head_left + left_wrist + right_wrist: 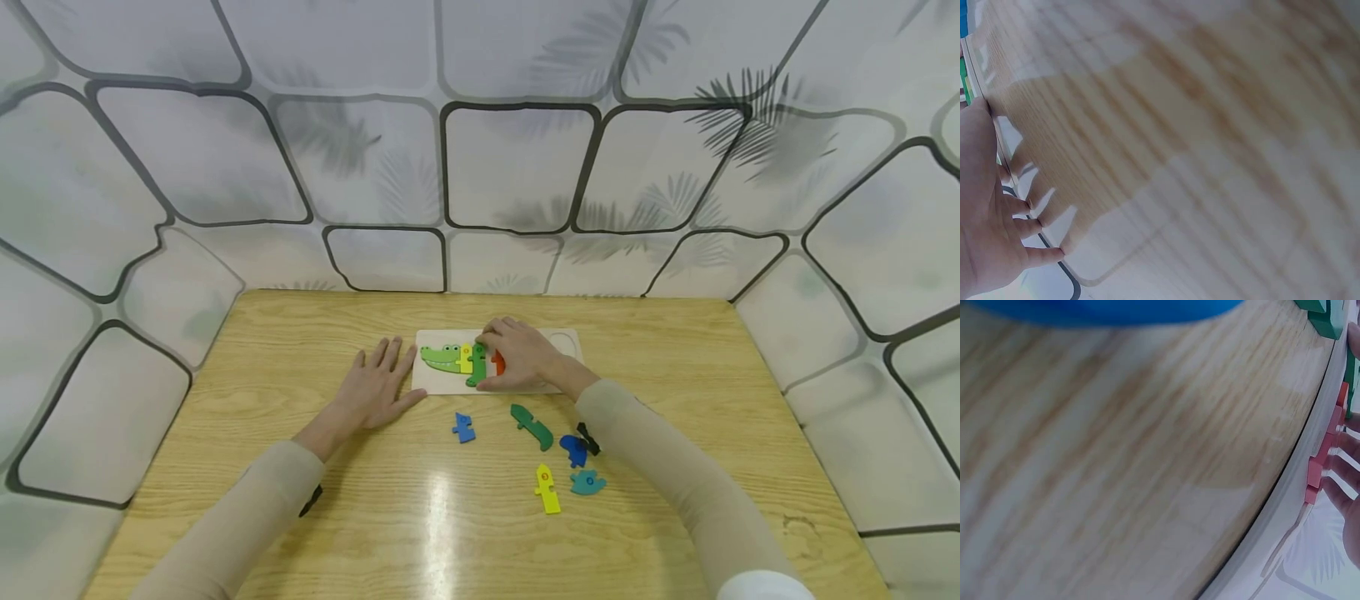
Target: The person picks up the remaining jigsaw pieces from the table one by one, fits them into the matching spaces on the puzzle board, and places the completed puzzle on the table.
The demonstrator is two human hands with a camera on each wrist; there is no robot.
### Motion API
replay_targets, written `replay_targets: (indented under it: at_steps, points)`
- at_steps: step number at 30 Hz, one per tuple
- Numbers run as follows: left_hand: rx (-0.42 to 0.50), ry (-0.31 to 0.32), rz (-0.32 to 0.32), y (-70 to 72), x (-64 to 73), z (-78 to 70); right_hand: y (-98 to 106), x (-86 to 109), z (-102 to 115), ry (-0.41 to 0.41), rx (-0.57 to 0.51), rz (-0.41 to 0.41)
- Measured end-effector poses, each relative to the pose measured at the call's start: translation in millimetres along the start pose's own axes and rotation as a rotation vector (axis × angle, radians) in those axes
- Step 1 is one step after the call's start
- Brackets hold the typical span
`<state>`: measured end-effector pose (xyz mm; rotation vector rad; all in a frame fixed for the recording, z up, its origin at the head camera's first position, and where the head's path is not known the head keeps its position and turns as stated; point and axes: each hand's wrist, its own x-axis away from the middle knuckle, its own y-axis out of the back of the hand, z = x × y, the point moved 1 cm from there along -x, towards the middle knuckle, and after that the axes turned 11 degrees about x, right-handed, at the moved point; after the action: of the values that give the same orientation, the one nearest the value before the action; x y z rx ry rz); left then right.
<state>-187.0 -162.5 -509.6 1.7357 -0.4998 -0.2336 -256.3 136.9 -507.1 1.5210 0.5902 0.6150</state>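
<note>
A white puzzle board [442,385] lies on the table, with a light green crocodile-head piece [438,358], a yellow piece [466,358] and a dark green leg piece [477,367] side by side on it. My right hand [525,354] pinches the dark green piece, thumb at its lower end and fingertips at its upper end. Under that palm a red piece [498,362] shows partly; in the right wrist view the red piece [1325,450] is beside the fingers. My left hand [371,387] rests with spread fingers on the table, thumb at the board's left edge.
Loose on the wooden table [337,517] in front of the board are a small blue piece [463,428], a green tail-like piece [532,427], a dark blue piece [573,451], a teal piece [587,482] and a yellow piece [547,490]. A patterned wall [517,167] stands behind.
</note>
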Motion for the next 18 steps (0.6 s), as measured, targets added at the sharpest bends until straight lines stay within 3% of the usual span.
replay_targets:
  at_steps: [18]
  points:
    - [-0.016,-0.004,-0.007,-0.4,-0.2,0.3,-0.4,-1.1,-1.2,-0.001,-0.007,0.026]
